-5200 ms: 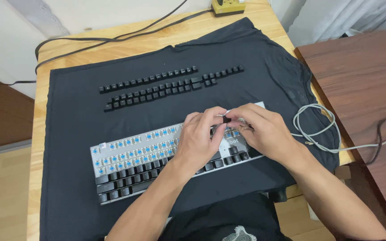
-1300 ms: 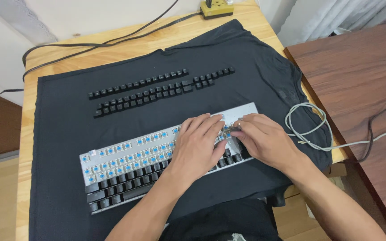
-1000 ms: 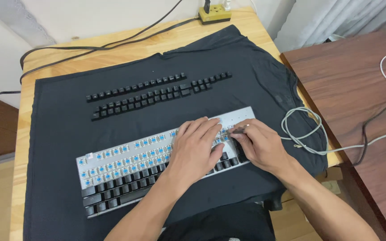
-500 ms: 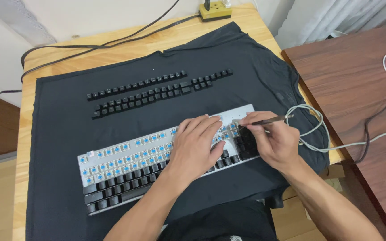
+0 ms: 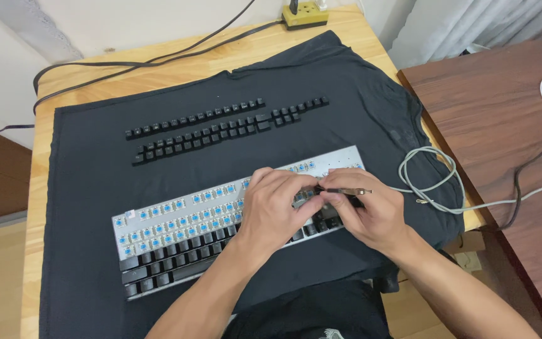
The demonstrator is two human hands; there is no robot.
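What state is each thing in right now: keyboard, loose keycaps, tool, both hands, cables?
Keyboard: flat on the dark cloth, upper rows stripped to blue switches, bottom rows still capped.
Loose keycaps: off the board, laid out in rows.
Left hand: on the board, fingertips meeting the right's.
Right hand: pinching a thin metal tool, level.
Grey cable: loosely coiled.
Black cable: slack across the table.
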